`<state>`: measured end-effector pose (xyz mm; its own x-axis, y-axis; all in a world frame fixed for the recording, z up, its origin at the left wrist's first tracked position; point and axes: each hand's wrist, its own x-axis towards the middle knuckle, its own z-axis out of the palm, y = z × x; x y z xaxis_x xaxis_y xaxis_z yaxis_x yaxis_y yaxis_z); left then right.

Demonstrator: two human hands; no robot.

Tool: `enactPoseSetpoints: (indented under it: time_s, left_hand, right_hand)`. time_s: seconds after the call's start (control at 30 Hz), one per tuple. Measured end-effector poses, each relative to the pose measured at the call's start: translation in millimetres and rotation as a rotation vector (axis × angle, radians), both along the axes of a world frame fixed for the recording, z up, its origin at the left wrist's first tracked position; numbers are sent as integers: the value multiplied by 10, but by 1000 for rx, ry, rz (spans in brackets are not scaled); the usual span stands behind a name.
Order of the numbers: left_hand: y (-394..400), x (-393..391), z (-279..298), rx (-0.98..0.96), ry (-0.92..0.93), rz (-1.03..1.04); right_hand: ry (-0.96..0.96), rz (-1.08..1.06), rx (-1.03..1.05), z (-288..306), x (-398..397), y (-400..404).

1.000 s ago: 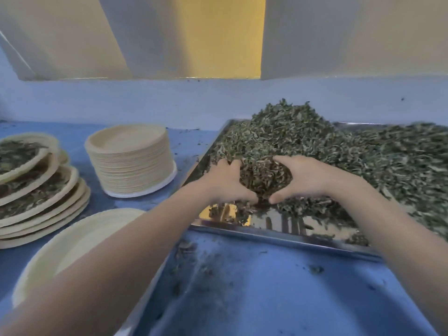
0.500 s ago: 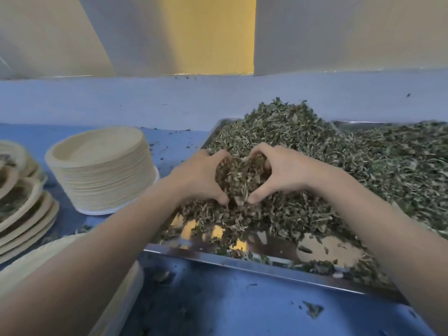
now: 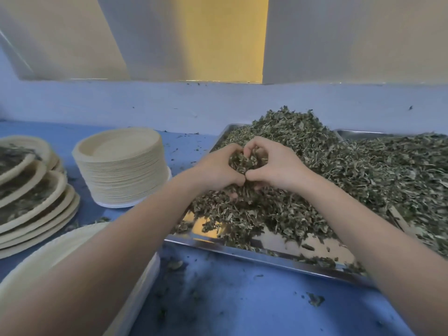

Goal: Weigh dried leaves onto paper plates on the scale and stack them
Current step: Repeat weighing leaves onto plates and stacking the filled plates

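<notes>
Dried leaves point(image 3: 315, 180) are lying heaped in the steel tray point(image 3: 242, 251), with left hand point(image 3: 218, 170) and right hand point(image 3: 276, 166) cupping a clump between curled, touching fingers point(image 3: 252, 144).

I see a blue tabletop point(image 3: 242, 306) flecked with dark crumbs. Behind it runs a pale blue wall ledge point(image 3: 145, 103), and above that ledge stand cream panels point(image 3: 60, 37) flanking a yellow strip point(image 3: 225, 37).

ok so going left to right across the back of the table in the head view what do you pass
Stack of leaf-filled paper plates → stack of empty paper plates → left hand → right hand, both cupping dried leaves → leaf heap on the steel tray
</notes>
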<state>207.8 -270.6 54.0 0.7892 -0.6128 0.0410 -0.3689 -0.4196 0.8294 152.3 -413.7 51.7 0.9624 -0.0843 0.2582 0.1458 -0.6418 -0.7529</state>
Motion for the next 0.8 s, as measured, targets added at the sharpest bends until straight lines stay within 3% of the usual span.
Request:
enactPoseSetpoints:
  time_s: [0.13,0.23,0.53,0.6,0.7,0.8]
  left_hand:
    - [188,-102,-6,48,60,-19]
    - [400,-197,2,-50,194,0]
    - [1619,-520,393,-118,100,128]
    - [1920,-618,390,-117,147,152]
    - [2248,-770,298,-25,270,141]
    - [2432,-870,226,223,231,136]
  right_hand:
    - [4,22,63,-18,-51,236]
    - [16,61,114,15,-101,445]
    - [-21,336,163,391,-191,1519]
    - [9,390,158,375,-229,1773]
    - [119,462,45,248,-278,2000]
    - [200,444,-174,178,-294,2050]
